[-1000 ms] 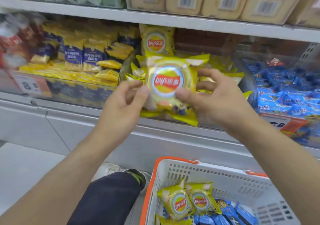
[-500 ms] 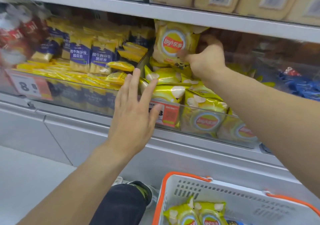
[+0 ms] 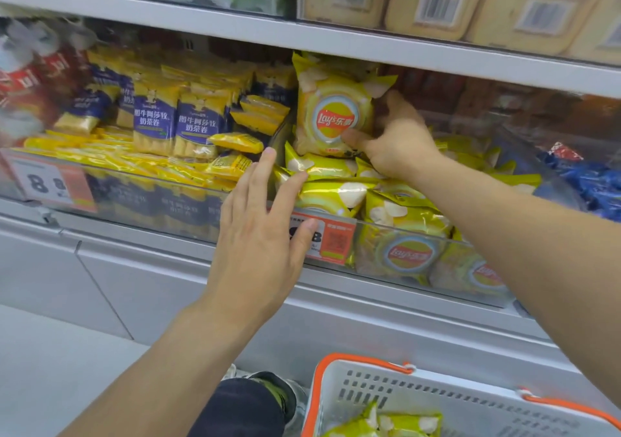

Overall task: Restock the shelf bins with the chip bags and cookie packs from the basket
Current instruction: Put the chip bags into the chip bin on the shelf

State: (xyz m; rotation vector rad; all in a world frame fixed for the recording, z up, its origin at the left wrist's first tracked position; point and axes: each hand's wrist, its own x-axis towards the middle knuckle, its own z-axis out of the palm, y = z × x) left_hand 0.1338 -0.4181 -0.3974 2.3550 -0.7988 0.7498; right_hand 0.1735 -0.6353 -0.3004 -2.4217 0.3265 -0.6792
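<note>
Fills most of the view: a shelf with clear-fronted bins; at about ten o'clock, a bin of purple-and-yellow cookie packs; at centre and toward three o'clock, the chip bin, already piled with yellow bags. Sits at about five o'clock, low in the view: the white basket with orange rim, near the shelf base; shows at least two yellow bags inside, rest hidden. Stands upright at about twelve o'clock from centre, on top of the pile and at the back of the bin: the chip bag now being placed. Holds its lower right corner: the right hand, grip pinching the bag between thumb and fingers. Hovers just before the bin front and its price label: the left hand, grip spread flat, holding nothing. Step in hand, by judgement: setting one bag in place. Next, probably: letting go only if the bag does not tip forward; then reaching down to the basket for another bag.
</note>
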